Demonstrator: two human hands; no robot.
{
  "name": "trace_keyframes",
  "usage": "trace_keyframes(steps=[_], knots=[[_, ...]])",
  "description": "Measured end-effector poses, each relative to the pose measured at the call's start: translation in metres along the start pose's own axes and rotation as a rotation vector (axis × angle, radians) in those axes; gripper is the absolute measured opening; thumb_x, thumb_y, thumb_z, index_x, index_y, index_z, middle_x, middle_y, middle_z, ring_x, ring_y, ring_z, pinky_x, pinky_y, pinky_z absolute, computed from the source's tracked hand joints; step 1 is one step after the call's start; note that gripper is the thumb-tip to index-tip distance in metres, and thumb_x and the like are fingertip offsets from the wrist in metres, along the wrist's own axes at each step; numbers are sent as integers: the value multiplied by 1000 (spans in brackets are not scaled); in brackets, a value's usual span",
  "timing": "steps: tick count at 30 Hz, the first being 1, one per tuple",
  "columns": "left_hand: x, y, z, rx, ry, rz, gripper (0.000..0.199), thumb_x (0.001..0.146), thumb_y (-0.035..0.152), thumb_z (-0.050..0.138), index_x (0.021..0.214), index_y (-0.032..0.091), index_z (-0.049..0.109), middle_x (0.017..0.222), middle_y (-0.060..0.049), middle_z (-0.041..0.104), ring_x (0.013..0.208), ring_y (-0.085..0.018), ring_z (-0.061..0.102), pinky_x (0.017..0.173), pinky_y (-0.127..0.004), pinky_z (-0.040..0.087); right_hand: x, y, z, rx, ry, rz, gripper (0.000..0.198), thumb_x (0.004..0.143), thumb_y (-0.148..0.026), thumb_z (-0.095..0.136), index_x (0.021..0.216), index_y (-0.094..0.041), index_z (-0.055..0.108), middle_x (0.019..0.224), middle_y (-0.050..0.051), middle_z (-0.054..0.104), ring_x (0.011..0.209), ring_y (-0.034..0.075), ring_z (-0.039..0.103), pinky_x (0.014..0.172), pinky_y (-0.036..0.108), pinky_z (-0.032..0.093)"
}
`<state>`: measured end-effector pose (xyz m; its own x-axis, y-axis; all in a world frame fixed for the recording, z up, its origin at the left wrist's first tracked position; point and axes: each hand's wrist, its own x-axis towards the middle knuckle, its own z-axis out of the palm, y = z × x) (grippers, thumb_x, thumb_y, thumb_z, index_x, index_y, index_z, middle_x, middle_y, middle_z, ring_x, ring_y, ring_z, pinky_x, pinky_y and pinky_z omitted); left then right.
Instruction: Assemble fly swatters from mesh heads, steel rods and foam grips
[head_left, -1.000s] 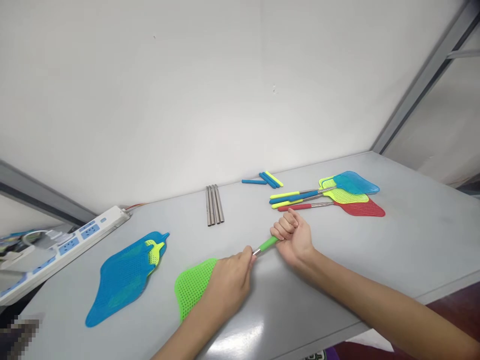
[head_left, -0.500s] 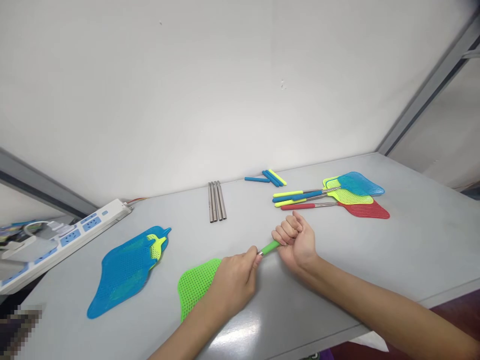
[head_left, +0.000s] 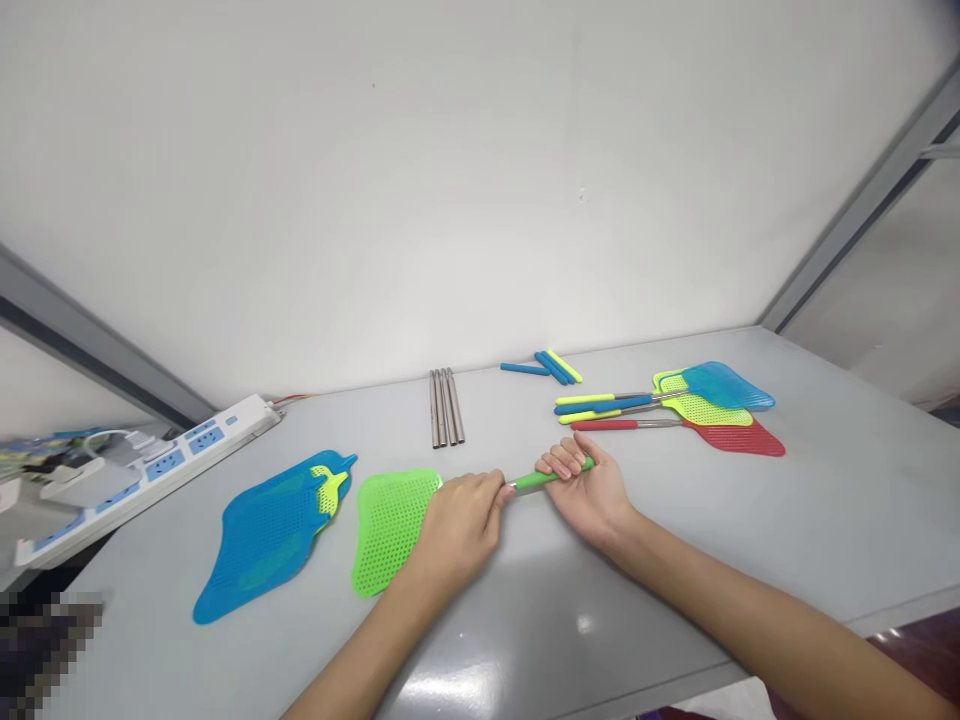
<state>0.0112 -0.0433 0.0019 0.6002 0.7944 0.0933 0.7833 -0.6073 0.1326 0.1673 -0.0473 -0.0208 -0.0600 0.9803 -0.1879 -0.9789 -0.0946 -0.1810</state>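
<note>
Between my hands is a green fly swatter (head_left: 391, 530), its perforated head showing to the left of my left hand (head_left: 463, 518). That hand is closed around the swatter near its metal rod; a little metal shows by the thumb. My right hand (head_left: 589, 490) has its fingers wrapped round the green handle sleeve (head_left: 534, 480), palm partly turned up, and the sleeve's end pokes out past the fingers. Left of these lie stacked blue swatter heads (head_left: 270, 530) with a yellow-green one (head_left: 328, 490) partly hidden among them.
Several metal tubes (head_left: 448, 408) lie side by side near the wall, with blue and yellow handle sleeves (head_left: 525, 369) to their right. Swatters with handles, including a red one (head_left: 739, 438), overlap at the right. A white power strip (head_left: 217, 437) with plugs runs along the left edge.
The green swatter has turned, its head rising into fuller view. My right fingers have loosened slightly and turned, so the sleeve's end now shows. The camera view has shifted a little.
</note>
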Motion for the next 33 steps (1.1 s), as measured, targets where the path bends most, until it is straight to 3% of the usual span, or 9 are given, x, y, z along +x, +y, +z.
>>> trace_keyframes(steps=[10,21,26,33], knots=[[-2,11,2,6,41,-8,32,86,36,22,75,18,46,72,-3,57,67,-17,51,60,-27,32,1,-5,0,-1,14,76,41,76,-27,41,48,-18,13,39,-6,18,38,8,20,44,24,29],[-3,19,-2,23,-124,-27,32,88,29,17,79,19,45,64,0,58,56,-16,54,48,-26,27,-4,-5,3,-135,35,-11,40,77,-22,36,46,-18,11,34,-6,15,34,8,15,40,24,24],[-7,24,0,19,-101,-24,33,88,29,15,80,19,45,59,0,56,52,-15,51,45,-27,20,-8,-4,6,-179,8,-52,42,77,-25,37,45,-18,12,33,-6,11,33,8,12,37,24,21],[-10,24,-4,-56,-109,-9,33,88,30,14,74,19,42,56,0,52,50,-13,47,46,-26,21,-12,-2,10,-145,20,-49,42,74,-25,38,43,-19,11,32,-7,8,33,8,10,36,24,20]])
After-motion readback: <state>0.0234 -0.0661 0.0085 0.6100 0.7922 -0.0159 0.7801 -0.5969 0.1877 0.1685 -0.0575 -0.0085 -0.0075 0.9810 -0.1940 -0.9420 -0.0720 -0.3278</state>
